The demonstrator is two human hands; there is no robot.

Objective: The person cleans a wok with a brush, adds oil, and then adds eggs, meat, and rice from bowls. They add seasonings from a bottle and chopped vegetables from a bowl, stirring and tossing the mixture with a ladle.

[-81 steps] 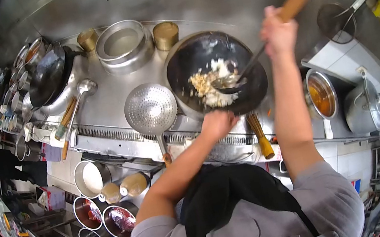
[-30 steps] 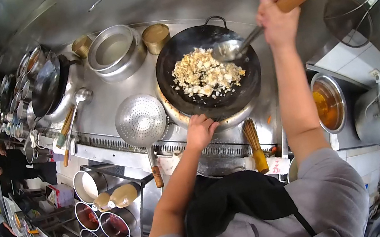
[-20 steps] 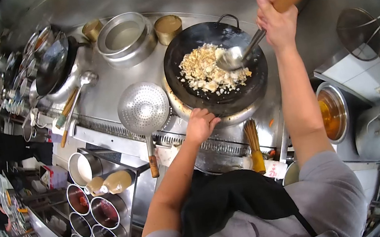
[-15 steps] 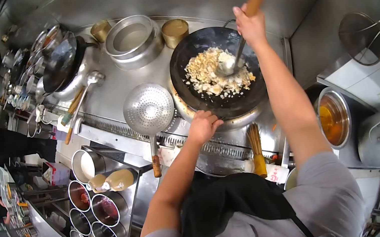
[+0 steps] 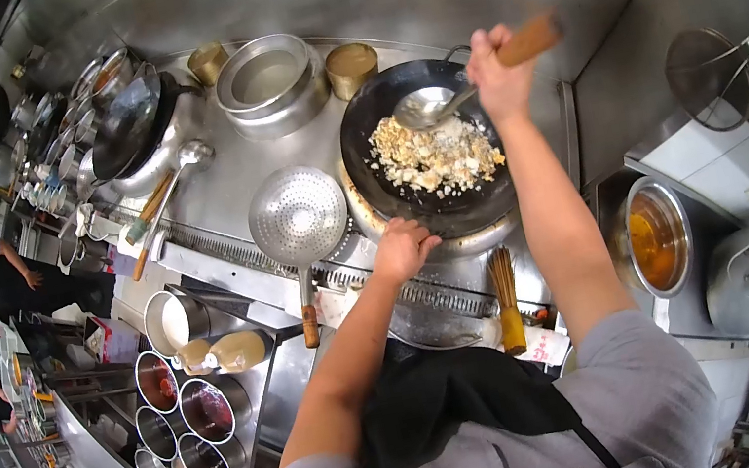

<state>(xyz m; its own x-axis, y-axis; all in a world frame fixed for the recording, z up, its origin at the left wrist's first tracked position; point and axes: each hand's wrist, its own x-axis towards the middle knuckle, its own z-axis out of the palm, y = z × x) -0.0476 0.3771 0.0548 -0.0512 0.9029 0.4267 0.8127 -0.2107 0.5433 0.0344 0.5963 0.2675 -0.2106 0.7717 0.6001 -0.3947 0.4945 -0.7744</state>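
My right hand is closed around the wooden handle of a metal ladle. The ladle's bowl is at the upper part of a black wok, over the back edge of the pale and browned chopped food. My left hand is closed at the wok's near left rim; what its fingers grip there is too small to make out. A perforated skimmer lies left of the wok, its handle toward me. Below the wok rests a bamboo brush.
Behind the skimmer stand a metal pot and a brass-coloured can. Several sauce pots, one with red sauce, are at lower left. A pot of orange liquid stands right. Two people are at far left, one in a dark apron.
My right hand has tilted the ladle's handle down to the right, and its bowl has moved up and left from the middle of the food. My left hand stays at the rim.
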